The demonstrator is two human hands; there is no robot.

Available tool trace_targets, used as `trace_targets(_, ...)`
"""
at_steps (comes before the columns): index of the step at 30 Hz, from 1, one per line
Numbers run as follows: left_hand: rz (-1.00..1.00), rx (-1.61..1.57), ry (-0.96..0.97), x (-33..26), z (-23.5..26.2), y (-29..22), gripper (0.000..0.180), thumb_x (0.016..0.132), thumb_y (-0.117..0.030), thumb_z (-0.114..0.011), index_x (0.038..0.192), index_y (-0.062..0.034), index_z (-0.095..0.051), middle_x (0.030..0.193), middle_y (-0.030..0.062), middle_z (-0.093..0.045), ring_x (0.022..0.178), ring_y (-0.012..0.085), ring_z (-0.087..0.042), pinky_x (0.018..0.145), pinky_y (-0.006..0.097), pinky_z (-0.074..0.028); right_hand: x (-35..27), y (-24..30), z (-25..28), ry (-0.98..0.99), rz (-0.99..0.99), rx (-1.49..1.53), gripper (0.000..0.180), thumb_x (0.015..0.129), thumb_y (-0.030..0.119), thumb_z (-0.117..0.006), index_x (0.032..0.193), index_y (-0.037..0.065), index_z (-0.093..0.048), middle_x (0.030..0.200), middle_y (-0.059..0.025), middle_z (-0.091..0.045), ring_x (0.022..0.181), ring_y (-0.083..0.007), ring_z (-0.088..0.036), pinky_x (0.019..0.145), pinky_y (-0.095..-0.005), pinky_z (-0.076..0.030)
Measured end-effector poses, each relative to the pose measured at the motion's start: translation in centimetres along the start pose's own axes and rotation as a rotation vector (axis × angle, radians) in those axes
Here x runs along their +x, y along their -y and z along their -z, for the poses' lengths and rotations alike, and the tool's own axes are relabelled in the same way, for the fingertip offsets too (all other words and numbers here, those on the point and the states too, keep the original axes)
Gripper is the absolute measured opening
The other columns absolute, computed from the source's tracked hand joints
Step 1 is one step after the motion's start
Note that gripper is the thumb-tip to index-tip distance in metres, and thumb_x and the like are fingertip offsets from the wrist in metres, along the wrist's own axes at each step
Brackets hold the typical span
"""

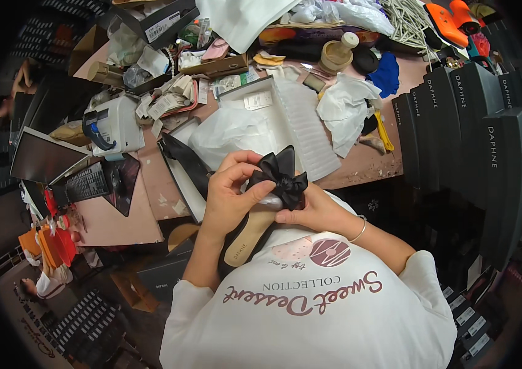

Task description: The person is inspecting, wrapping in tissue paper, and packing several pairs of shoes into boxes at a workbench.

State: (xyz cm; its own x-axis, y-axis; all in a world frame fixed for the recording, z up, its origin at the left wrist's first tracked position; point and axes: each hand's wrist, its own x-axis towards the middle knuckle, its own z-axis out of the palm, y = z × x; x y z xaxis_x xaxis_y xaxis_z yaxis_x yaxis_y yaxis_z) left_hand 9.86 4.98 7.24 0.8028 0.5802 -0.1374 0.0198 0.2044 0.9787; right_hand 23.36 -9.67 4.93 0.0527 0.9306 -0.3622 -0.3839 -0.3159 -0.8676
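Close to my chest I hold a black shoe [250,238] with a tan insole, its heel end toward me. A large black satin bow [282,182] sits across its front, and some pale stuffing shows beneath the bow. My left hand [229,194] is closed at the bow's left side, thumb and fingers pinching it. Wrapped around the right side of the shoe's front is my right hand [315,210], partly hidden by the bow. Just beyond lies another black shoe [188,165] at an open shoebox [276,111], beside crumpled white tissue paper [227,132].
Several dark shoeboxes [495,147] stand stacked at the right. Across the table are a jar [337,54], a blue cloth [385,75], a pile of tags [172,98] and an orange tool [449,24]. A keyboard [85,181] and monitor [45,157] occupy the left side. Another person [48,283] is far left.
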Motion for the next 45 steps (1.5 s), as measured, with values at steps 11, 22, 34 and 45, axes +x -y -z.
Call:
trace_targets(11,-0.053,0.241,-0.048,1.0,-0.5,0.8,0.011,0.08,-0.004,-0.069,0.088,0.0014,-0.065,0.114,0.0117,-0.056,0.09,0.013,-0.056,0.08,0.025,-0.044,-0.8,1.0,1.9,-0.319,0.145,-0.156,0.017,0.084,0.008,-0.065,0.098,0.0,-0.061,0.093,-0.0063,-0.055,0.084,-0.0145,-0.057,0.073,-0.025,-0.046)
trace_targets(22,-0.077,0.334,-0.054,2.4,-1.2,1.8,0.014,0.082,-0.01,-0.068,0.085,0.0019,-0.061,0.093,0.0063,-0.058,0.068,0.0094,-0.052,0.064,0.022,-0.043,-1.6,2.2,0.3,-0.286,-0.003,0.255,0.009,0.091,0.004,-0.056,0.097,0.001,-0.049,0.07,-0.001,-0.052,0.051,-0.0055,-0.044,0.045,-0.0197,-0.034)
trace_targets(34,-0.067,0.38,-0.131,2.3,-2.4,1.9,0.011,0.085,-0.005,-0.065,0.081,0.0022,-0.058,0.091,0.0033,-0.054,0.074,0.0056,-0.048,0.065,0.019,-0.041,-2.1,-0.3,0.9,-0.272,-0.074,0.349,0.01,0.093,0.008,-0.054,0.094,0.004,-0.045,0.067,0.0022,-0.048,0.048,-0.0027,-0.04,0.043,-0.0186,-0.031)
trace_targets(45,0.024,0.033,-0.059,2.1,-1.6,2.9,0.062,0.086,-0.024,-0.067,0.134,-0.0042,-0.034,0.119,0.0115,-0.045,0.097,0.0122,-0.051,0.082,0.024,-0.044,-3.3,-0.3,1.5,-0.328,-0.073,0.428,0.031,0.088,0.009,-0.062,0.111,0.006,-0.043,0.083,-0.0025,-0.053,0.062,-0.0082,-0.051,0.056,-0.0221,-0.043)
